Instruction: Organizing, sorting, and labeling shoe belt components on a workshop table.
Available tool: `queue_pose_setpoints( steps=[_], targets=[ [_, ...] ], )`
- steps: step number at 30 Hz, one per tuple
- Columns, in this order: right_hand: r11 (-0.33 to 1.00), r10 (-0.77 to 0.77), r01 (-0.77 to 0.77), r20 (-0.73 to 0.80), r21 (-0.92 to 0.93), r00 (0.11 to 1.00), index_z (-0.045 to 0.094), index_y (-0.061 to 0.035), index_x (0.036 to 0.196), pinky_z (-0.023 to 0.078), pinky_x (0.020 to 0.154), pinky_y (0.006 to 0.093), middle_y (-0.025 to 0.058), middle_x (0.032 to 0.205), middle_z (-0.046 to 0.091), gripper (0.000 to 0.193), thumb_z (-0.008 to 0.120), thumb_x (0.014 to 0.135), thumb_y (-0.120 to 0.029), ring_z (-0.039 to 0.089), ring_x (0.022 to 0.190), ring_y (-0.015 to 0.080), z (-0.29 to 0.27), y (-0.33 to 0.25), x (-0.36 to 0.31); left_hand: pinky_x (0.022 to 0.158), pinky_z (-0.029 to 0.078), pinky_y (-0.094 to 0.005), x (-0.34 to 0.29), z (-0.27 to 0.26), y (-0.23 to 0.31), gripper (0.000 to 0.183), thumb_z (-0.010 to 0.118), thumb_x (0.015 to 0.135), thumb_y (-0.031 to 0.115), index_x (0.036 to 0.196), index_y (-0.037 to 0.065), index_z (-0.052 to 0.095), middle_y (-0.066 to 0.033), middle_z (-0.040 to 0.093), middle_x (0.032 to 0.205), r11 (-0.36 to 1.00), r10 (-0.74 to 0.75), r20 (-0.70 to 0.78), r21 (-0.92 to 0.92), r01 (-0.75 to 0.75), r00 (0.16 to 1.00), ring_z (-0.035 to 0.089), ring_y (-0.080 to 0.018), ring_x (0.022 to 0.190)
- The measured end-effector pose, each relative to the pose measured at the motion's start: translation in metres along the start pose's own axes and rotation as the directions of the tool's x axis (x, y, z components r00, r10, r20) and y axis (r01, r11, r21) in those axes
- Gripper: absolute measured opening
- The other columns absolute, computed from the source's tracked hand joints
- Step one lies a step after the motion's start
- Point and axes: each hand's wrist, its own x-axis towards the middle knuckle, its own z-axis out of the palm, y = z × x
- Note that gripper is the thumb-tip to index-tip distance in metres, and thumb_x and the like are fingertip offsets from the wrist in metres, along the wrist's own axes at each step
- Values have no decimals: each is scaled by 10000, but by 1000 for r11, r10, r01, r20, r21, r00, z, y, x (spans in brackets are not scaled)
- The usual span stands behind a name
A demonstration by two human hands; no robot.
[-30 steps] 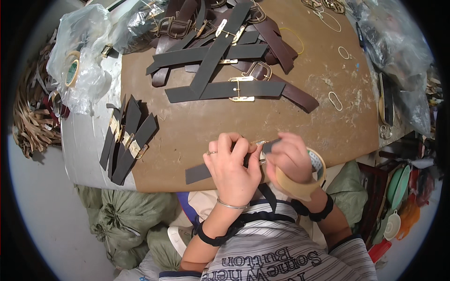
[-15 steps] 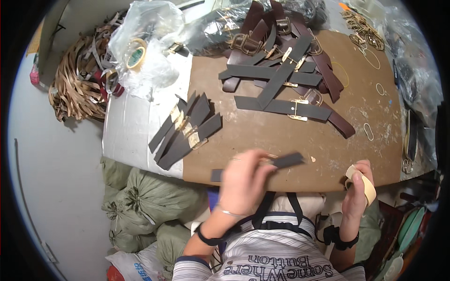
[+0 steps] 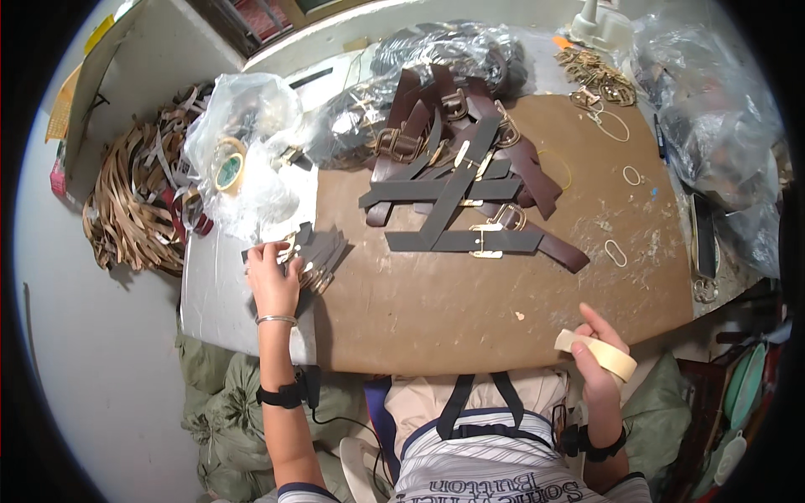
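My left hand (image 3: 275,281) is at the small pile of black straps (image 3: 329,251) on the left of the table. Its curled fingers are closed on a black strap (image 3: 246,255), mostly hidden beneath the hand. Gold-coloured metal pieces (image 3: 315,281) show among the piled straps. Near the front right edge, my right hand (image 3: 599,356) holds a roll of cream masking tape (image 3: 616,362), its loose end sticking out past the thumb. The index finger of that hand points upward.
Dark brown belts (image 3: 527,172) with buckles lie mid-table, black straps (image 3: 461,242) across them. Plastic bags (image 3: 251,113), tape rolls (image 3: 230,172), rubber bands (image 3: 615,253) and a buckle heap (image 3: 597,75) surround them. Tan strips (image 3: 126,197) hang at far left; green sacks (image 3: 239,394) stand below.
My left hand has swung left from the front middle to the pile, and the black strap has gone from the front edge. The right hand with the tape has shifted slightly left. The view has tilted.
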Motion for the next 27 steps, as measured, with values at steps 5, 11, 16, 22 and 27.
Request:
queue_pose_setpoints(
  steps=[5,11,16,22,27],
  targets=[
    [991,132,-133,94,8,987,631,37,1266,461,721,189,11,942,651,432,698,840,32,569,809,51,6,1,-2,931,481,-412,22,-10,155,385,745,842,173,1173,30,608,-179,646,1103,833,131,108,-551,-50,985,607,-331,1049],
    [989,34,-1,214,-150,976,715,18,1072,452,659,222,34,856,637,255,722,817,12,578,740,88,18,-31,-8,920,494,-428,31,59,229,528,758,775,155,1241,1,561,-182,638,1068,853,370,24,-404,-329,929,614,-356,1005],
    [980,59,-56,13,-190,998,714,20,955,450,729,230,45,864,635,167,712,790,-6,590,811,102,-11,-49,-11,824,525,-418,-11,-23,205,345,703,773,69,1115,39,671,-160,637,968,668,463,331,-740,-78,823,634,-345,910],
    [966,179,-158,87,-205,980,660,-8,1010,464,706,235,31,874,647,212,708,803,-19,599,794,102,4,-59,1,831,536,-384,-102,-43,173,401,718,764,39,1160,75,669,-105,656,1076,587,646,381,-802,-110,661,642,-301,946],
    [933,102,2,269,-361,958,644,-26,1039,488,708,262,48,873,663,205,680,839,-47,616,787,115,42,-23,28,876,511,-410,-146,-33,180,379,758,722,32,1085,38,651,-104,627,1111,583,618,32,-690,-430,785,637,-317,1011]
  ],
)
